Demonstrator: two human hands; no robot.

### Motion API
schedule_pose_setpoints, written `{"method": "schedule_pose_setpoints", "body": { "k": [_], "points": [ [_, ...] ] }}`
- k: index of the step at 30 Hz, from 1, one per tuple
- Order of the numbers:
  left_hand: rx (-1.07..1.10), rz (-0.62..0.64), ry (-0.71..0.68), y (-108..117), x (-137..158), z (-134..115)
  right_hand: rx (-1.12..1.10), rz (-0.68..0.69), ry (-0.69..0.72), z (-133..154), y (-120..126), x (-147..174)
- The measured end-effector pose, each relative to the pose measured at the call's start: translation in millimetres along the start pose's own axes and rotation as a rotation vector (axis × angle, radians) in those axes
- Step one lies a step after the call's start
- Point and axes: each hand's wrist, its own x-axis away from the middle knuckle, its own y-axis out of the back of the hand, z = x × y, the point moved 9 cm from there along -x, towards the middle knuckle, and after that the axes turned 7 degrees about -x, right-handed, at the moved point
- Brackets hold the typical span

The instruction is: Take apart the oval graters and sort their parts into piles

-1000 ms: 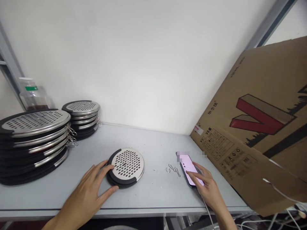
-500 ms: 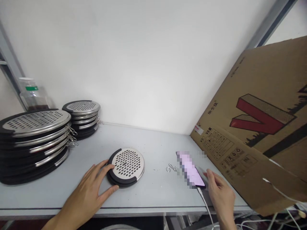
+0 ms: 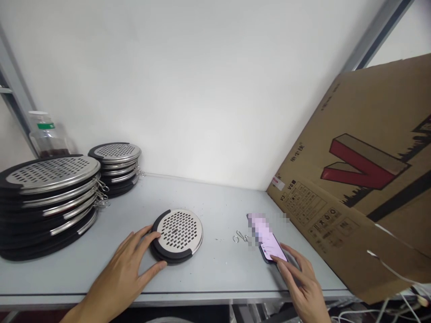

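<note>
A round perforated metal disc, partly edged in black, lies flat on the grey shelf. My left hand rests at its left side, fingers spread, with the index fingertip on the rim and the thumb touching the near edge. On the right lies a phone with a lit, partly blurred screen. My right hand is at the phone's near end, one digit on the screen and another along its right edge, fingers apart. Small wire hooks or rings lie just left of the phone.
Stacks of similar larger-looking discs, one near and one farther back, stand at left with wire clips hanging. Behind them is a clear plastic jar. A big cardboard box leans at right, with white cables beside it.
My right hand has moved left onto the phone's lower end, from beside it. My left hand and the disc have stayed put.
</note>
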Motion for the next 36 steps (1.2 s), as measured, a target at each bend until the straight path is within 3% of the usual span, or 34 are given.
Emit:
{"method": "schedule_pose_setpoints", "body": {
  "k": [11,21,36],
  "points": [
    [0.006,-0.010,-0.006,1.3,-0.4,-0.9,0.042,-0.040,-0.091,-16.7,-4.1,-3.3],
    [0.011,-0.039,-0.012,4.2,-0.7,-2.3,0.320,0.032,-0.121,-7.0,-31.4,-16.8],
    [0.031,-0.041,-0.011,2.7,-0.2,-0.6,0.511,0.130,-0.260,-10.7,-40.6,-26.1]
  ]
}}
